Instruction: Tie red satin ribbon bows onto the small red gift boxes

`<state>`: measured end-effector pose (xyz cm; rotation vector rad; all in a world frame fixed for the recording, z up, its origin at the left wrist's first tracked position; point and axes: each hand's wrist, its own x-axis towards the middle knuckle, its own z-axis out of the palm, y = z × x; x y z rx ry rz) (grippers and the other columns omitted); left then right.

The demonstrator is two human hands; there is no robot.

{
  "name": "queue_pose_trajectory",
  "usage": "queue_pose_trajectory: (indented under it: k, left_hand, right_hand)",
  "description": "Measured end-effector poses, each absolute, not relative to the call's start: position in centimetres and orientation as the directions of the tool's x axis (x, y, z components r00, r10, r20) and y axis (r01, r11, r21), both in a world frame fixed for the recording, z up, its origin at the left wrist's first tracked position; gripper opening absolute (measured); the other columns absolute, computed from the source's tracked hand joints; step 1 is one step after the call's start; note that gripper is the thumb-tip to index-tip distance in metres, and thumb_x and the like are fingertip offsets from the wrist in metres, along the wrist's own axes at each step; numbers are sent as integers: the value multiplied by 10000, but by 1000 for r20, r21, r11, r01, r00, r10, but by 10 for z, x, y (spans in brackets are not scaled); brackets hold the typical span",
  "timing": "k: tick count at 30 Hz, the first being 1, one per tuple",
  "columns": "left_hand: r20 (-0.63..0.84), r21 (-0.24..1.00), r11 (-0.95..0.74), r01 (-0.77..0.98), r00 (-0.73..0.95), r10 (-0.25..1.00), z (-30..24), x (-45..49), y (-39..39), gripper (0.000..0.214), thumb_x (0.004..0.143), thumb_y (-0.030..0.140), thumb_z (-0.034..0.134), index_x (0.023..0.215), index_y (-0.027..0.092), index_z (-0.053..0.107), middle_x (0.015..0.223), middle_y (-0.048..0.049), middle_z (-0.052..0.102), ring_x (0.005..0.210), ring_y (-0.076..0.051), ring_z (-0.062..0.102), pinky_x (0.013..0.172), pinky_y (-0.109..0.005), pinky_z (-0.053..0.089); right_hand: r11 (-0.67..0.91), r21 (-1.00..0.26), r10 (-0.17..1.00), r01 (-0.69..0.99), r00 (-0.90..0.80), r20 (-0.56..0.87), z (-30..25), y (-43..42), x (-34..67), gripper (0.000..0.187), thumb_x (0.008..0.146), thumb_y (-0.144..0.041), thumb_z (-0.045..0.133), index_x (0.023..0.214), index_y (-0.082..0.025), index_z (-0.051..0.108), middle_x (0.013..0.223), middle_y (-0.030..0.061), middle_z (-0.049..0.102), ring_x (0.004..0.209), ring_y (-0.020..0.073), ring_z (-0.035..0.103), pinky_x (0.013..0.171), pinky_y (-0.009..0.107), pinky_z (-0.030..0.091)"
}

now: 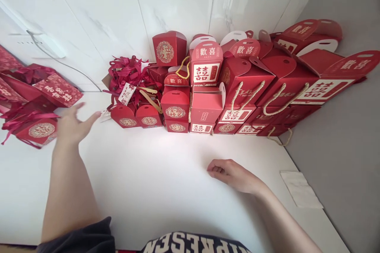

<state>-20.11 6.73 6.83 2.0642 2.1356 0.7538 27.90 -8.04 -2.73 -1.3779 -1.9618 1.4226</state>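
Note:
My left hand (74, 124) reaches out over the left of the white table, thumb and fingers apart, with nothing in it. Just to its left is a red gift box with a dark pink ribbon (37, 128); whether the fingertips touch it I cannot tell. On its other side stand small red boxes (127, 116) under a heap of dark pink ribbons (127, 73). My right hand (230, 172) rests low over the table's middle, fingers curled inward, in front of the stacked red boxes (206, 104). No object shows in its curl.
Red boxes with rope handles (249, 87) are stacked at the back right, against the marble-patterned wall (178, 0). A folded white tissue (301, 189) lies by the right edge. A grey cable (65, 63) hangs from a white wall socket (35, 45).

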Motion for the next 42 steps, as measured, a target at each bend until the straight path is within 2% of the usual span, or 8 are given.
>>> queue_pose_trajectory:
  k: [2,5,10,14,18,29,36,42]
  left_hand:
    - [266,448,-50,893,-79,961,74,-161,74,590,865,608,548,1325,239,517,1395,-34,515,1173,-297,540,1054,-499,436]
    - [428,355,-306,883,137,893,83,-102,71,500,885,514,586,1300,239,546,1358,-19,534,1275,-257,483,1134,-434,359]
    - [486,315,-570,759,387,784,104,-35,53,385,914,404,573,1271,259,577,1399,-21,513,1305,-225,484,1096,-389,405]
    - [498,301,-632,714,448,743,113,-4,53,444,893,421,577,1319,298,550,1435,-14,499,1311,-261,479,1057,-402,438]
    - [419,277,-658,700,528,738,106,14,63,426,916,401,534,1329,299,554,1495,-15,440,1329,-268,463,1075,-405,418]
    - [434,227,-615,755,487,758,92,11,74,554,832,413,673,1341,263,516,1258,-65,610,1162,-273,566,1019,-435,425]
    - [605,261,-698,667,451,656,108,-5,55,94,877,299,644,928,247,703,906,19,694,813,-157,642,736,-311,530]
    - [681,176,-818,548,533,503,135,-16,0,120,841,194,679,892,303,687,864,17,662,781,-150,622,590,-297,492]
  right_hand:
    - [22,-866,851,499,-463,-246,-28,-80,278,242,937,-391,513,956,-209,670,872,33,689,771,182,626,695,289,480]
    - [51,-851,885,523,-418,-204,-24,-79,278,232,946,-364,496,958,-207,666,875,40,699,772,189,633,703,297,488]
    - [235,-707,967,667,-88,238,21,-70,303,197,966,-308,473,1036,-198,621,1030,101,684,864,211,636,799,338,498]
    - [193,-567,812,801,194,551,75,-57,340,208,928,-321,556,1109,-230,605,1078,83,649,868,214,636,799,367,523]
    - [91,-509,627,856,348,697,102,-47,352,279,905,-292,589,1180,-245,591,1169,102,606,1066,266,592,878,423,516]
    - [202,-540,700,817,265,663,97,-44,330,173,911,-253,586,1078,-239,632,1096,54,662,966,208,641,819,356,546]
    - [174,-550,751,817,252,610,100,-52,324,144,916,-274,587,1043,-237,645,1051,40,688,833,186,658,643,292,514]
    - [317,-583,840,748,64,539,113,-71,311,83,934,-252,580,983,-225,641,923,34,691,805,176,650,659,278,514]
